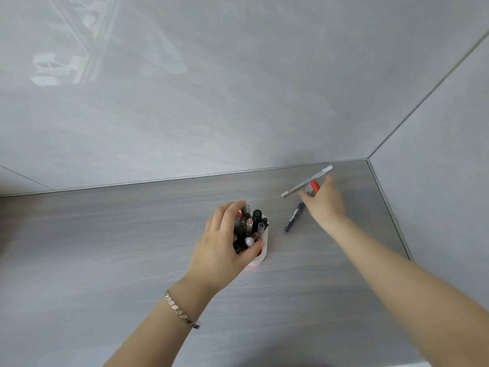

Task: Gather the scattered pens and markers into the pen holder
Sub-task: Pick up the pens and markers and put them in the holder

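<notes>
countertop (132, 247), red marker (314, 185) under right grip (321, 201) (blurred)

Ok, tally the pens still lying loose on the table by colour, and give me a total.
White pen: 1
Dark blue pen: 1
Red-capped marker, under the right hand: 1
Total: 3

The rest stand in the pen holder, gripped by the left hand.
</notes>
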Action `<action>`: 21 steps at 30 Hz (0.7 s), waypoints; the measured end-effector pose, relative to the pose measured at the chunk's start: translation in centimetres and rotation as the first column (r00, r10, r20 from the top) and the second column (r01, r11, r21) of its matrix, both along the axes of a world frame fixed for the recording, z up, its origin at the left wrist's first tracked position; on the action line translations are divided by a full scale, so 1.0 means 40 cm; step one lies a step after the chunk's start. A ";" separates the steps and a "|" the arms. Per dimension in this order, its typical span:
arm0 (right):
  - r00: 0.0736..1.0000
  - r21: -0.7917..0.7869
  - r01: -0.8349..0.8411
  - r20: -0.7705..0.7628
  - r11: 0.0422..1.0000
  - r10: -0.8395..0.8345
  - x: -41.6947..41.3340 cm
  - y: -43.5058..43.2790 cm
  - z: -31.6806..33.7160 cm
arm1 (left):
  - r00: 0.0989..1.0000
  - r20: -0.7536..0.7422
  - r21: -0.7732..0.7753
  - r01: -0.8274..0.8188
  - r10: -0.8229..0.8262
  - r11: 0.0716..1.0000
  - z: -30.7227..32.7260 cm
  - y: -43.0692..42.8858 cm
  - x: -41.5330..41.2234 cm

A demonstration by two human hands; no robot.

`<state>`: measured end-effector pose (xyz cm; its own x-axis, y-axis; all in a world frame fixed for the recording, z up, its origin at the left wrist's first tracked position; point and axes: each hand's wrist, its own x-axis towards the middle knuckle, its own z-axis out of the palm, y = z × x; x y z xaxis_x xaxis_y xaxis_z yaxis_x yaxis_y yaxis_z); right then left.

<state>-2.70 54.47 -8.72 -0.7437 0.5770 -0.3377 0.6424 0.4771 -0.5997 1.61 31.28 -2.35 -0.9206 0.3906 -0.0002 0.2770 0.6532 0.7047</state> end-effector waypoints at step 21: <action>0.665 -0.221 -0.331 -0.744 0.917 0.061 0.226 -0.200 0.181 | 0.989 0.124 0.158 0.059 -0.079 0.986 -0.009 -0.035 0.004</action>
